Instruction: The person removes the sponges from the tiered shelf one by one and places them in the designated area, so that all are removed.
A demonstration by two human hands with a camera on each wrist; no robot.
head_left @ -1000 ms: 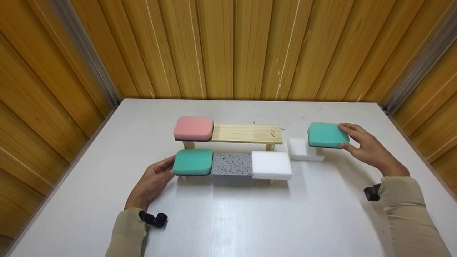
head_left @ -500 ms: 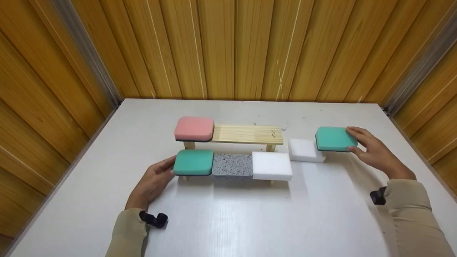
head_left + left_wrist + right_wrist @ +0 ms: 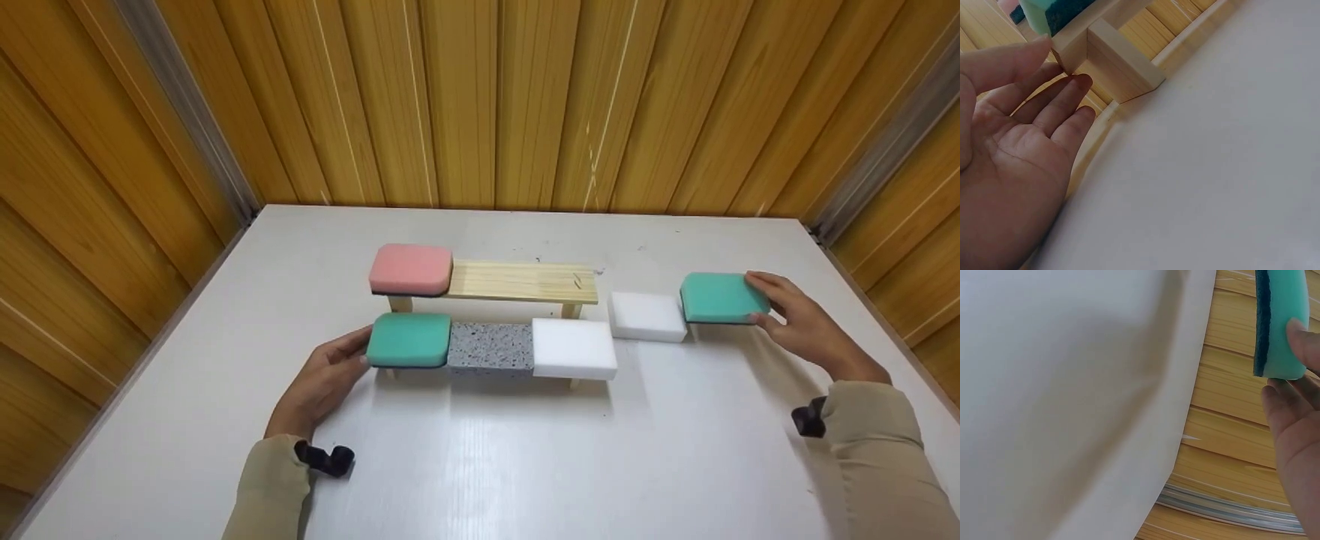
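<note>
My right hand (image 3: pixel 806 328) pinches a green sponge (image 3: pixel 724 298) with a dark underside, thumb in front and fingers behind. It is held over the right of the table, just right of a white sponge block (image 3: pixel 648 316). My left hand (image 3: pixel 322 382) is at the left end of the front wooden stand (image 3: pixel 1123 67). In the left wrist view its thumb and index fingertips touch the board's end, the other fingers loosely extended. On this stand sit a second green sponge (image 3: pixel 409 340), a grey speckled sponge (image 3: pixel 491 347) and a white sponge (image 3: pixel 574 347), side by side.
Behind the front row stands another low wooden stand (image 3: pixel 523 281), with a pink sponge (image 3: pixel 411 268) on its left end and bare wood to the right. Wood-patterned panels (image 3: pixel 480 105) wall in the white table (image 3: pixel 480 465).
My right hand has carried the green sponge to the right and slightly nearer, so the white sponge block is now in full view. My left hand has stayed at the front stand.
</note>
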